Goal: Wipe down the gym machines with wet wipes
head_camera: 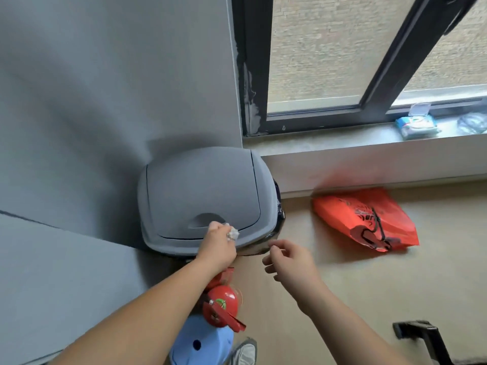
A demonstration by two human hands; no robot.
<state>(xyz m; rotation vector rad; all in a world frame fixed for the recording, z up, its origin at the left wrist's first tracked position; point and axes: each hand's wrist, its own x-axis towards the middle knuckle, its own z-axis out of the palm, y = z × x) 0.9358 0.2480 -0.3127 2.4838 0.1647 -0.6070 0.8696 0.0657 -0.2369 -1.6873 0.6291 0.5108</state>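
so the left hand [220, 243] had the balled wipe [233, 234] pinched in its fingers [214, 228] at the near edge of the bin [168, 242], right hand [288, 260] hung loose and empty beside it. The lid [200, 185] looked shut, so a drop could've just bounced onto the floor [369, 285]

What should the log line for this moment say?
left hand: grips wipe at bin | right hand: empty | pack: on sill
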